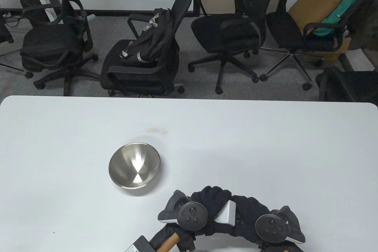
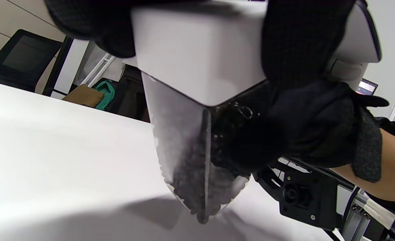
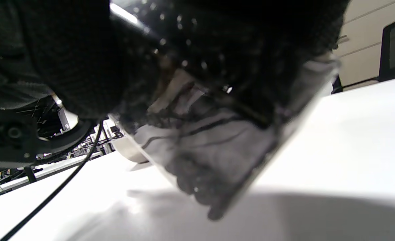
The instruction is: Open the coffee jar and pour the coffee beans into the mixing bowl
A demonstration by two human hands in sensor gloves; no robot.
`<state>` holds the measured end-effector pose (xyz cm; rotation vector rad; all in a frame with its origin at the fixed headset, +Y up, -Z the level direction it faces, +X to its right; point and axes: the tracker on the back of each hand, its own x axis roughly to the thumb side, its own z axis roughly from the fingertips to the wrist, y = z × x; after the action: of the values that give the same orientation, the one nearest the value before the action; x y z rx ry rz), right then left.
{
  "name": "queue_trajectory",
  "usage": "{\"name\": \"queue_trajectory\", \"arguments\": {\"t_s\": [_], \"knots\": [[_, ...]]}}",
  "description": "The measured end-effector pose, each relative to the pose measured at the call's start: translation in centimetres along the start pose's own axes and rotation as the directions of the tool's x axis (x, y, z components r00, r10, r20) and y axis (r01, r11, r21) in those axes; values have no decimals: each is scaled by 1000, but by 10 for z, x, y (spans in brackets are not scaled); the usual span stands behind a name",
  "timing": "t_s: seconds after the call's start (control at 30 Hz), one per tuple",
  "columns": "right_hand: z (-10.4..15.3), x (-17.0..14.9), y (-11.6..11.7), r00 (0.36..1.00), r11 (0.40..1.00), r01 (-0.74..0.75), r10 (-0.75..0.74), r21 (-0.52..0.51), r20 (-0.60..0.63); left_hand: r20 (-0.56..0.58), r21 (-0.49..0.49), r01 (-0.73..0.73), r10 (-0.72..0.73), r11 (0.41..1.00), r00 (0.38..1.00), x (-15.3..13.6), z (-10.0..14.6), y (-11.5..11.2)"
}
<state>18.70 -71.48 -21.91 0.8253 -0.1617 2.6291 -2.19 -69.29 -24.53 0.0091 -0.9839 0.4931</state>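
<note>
Both gloved hands clasp the coffee jar (image 2: 197,140) near the table's (image 1: 265,145) front edge: the left hand (image 1: 203,204) curls over its white lid (image 2: 197,57), the right hand (image 1: 254,210) wraps the clear body, where dark beans (image 2: 190,180) show. The jar is tilted, one bottom corner close to the tabletop. The steel bowl (image 1: 134,165) sits apart to the left, nothing between. Office chairs (image 1: 230,33) line the far side.

White table (image 1: 265,145) fills lower frame; steel bowl (image 1: 134,164) sits on it left of centre, faint smudge (image 1: 156,130) just above.
</note>
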Motion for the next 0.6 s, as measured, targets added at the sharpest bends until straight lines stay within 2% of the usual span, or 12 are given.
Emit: {"name": "queue_trajectory", "arguments": {"t_s": [0.4, 0.47, 0.5, 0.53, 0.57, 0.6], "knots": [[2, 1, -2, 1000, 998, 1, 0, -70, 14, 1, 70, 28, -28, 997, 1000, 4, 1, 2], [2, 6, -3, 998, 989, -59, 60, -137, 4, -48, 131, -34, 40, 991, 998, -2, 1, 2], [-1, 6, -4, 996, 991, -84, 84, -107, -9, -76, 119, -90, 100, 989, 992, -3, -1, 2], [1, 7, -2, 995, 989, -99, 97, -109, -19, -154, 89, -90, 103, 992, 983, -2, 1, 2], [-1, 9, -2, 993, 982, -116, 113, -150, -26, -177, 158, -50, 78, 986, 981, -1, 1, 1], [-1, 10, -2, 991, 982, -135, 132, -128, -31, -215, 153, -45, 78, 987, 974, -2, 0, 2]]}}
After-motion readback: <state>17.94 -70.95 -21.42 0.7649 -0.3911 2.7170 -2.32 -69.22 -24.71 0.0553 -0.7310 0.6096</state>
